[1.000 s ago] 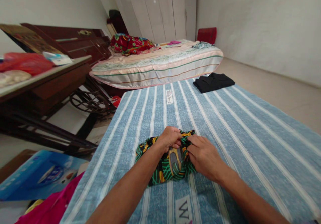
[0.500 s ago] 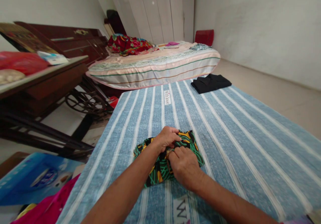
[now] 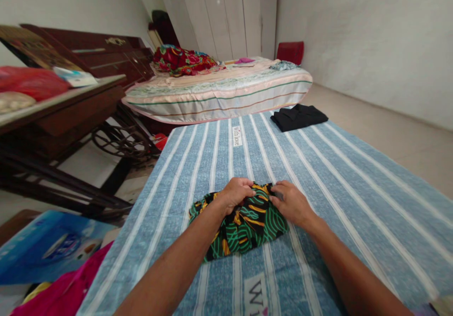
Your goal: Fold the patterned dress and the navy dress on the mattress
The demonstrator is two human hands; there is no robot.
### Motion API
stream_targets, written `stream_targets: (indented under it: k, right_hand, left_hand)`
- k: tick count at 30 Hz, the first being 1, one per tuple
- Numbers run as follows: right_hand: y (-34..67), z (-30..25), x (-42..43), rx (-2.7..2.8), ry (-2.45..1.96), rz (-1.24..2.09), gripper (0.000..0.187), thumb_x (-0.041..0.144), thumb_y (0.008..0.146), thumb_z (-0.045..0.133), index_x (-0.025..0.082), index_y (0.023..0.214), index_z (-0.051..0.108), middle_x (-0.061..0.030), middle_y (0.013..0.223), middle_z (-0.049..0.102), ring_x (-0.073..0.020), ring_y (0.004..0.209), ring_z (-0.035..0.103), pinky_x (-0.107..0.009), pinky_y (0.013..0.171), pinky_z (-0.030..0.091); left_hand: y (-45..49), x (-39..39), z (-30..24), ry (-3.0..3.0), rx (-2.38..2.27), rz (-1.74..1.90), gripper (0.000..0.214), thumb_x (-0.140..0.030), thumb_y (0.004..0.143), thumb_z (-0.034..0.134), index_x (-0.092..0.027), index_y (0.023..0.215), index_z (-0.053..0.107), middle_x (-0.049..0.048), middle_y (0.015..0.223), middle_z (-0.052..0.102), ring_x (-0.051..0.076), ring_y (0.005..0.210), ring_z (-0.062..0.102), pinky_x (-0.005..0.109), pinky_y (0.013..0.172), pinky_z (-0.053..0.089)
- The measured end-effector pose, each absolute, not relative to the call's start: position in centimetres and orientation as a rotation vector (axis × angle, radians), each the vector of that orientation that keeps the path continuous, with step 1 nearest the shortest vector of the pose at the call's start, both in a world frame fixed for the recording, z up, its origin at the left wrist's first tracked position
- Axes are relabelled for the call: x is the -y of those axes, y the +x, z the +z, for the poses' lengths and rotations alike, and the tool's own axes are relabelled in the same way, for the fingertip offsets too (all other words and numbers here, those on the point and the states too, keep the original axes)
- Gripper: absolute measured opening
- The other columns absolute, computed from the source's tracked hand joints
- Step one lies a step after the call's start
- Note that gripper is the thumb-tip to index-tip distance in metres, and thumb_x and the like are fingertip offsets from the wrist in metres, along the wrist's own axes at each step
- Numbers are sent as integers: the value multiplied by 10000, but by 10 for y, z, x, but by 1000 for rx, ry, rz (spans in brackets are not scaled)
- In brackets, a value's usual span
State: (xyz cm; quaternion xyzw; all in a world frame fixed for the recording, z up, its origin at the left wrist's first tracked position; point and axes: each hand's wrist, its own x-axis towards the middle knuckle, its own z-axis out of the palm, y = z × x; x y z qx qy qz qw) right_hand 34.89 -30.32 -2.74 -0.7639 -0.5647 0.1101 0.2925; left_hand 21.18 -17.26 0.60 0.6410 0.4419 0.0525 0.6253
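A garment (image 3: 247,221) with a black, green and yellow pattern lies folded and bunched on the blue striped cover (image 3: 208,174). Its exact kind is unclear. Near the middle of its far edge, my left hand (image 3: 236,194) is closed with thumb and fingers pinching the fabric. My right hand (image 3: 292,203) grips the far right corner between thumb and fingertips. Part of the garment's left side is hidden behind my left forearm. Gathers run across its middle.
A folded black garment (image 3: 299,117) lies at the far right of the cover. Beyond stands a bed (image 3: 219,96) with a red floral blanket (image 3: 184,61). To the left are a sewing-machine table (image 3: 81,99) with a red bag (image 3: 33,85), a blue box (image 3: 56,245) and a pink cloth (image 3: 67,287).
My right hand has moved from the garment's middle to its far right corner, uncovering the gathered centre. My left hand has stayed on the far edge.
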Motion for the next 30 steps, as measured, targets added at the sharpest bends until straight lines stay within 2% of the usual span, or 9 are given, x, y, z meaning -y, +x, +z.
stream_targets:
  k: [5,8,15,21,25,30]
  right_hand:
    - [355,-34,297,1454,-1908,366,117,129,742,533,194,707,625,-45,848,604,-185,890,542,-302,828,402]
    - [355,-35,295,1426,-1870,349,131,115,738,508,194,675,590,-32,821,601,-167,829,541,-290,796,407]
    - [351,-39,297,1501,-2005,171,113,139,768,503,177,745,607,-56,795,603,-192,817,535,-316,793,413]
    - [323,-20,305,1698,-1596,-187,179,151,855,448,186,860,623,-94,968,623,-211,995,524,-356,872,407]
    - [300,-5,304,1997,-1587,-195,245,172,893,406,189,771,619,-66,772,634,-187,799,562,-322,754,405]
    - [292,6,292,2290,-1774,-62,209,160,864,422,189,952,610,-63,711,659,-187,641,587,-297,602,364]
  left_hand:
    - [211,171,6,1506,-990,139,279,-129,601,647,-153,872,584,-47,577,591,97,491,537,177,417,334]
    - [210,170,7,1537,-988,147,297,-133,606,643,-156,889,558,-56,568,574,100,488,532,186,426,342]
    - [211,173,11,1684,-920,178,309,-96,624,614,-160,913,526,-90,505,511,75,435,451,181,428,283]
    - [215,174,12,1777,-936,146,266,-74,610,600,-142,867,586,-92,496,479,65,444,414,179,440,286]
    - [216,170,10,1827,-934,118,295,-63,582,599,-133,868,603,-91,490,484,73,449,419,184,434,292]
    - [216,168,8,1865,-938,126,239,-72,561,611,-140,789,631,-87,480,477,78,461,423,188,446,307]
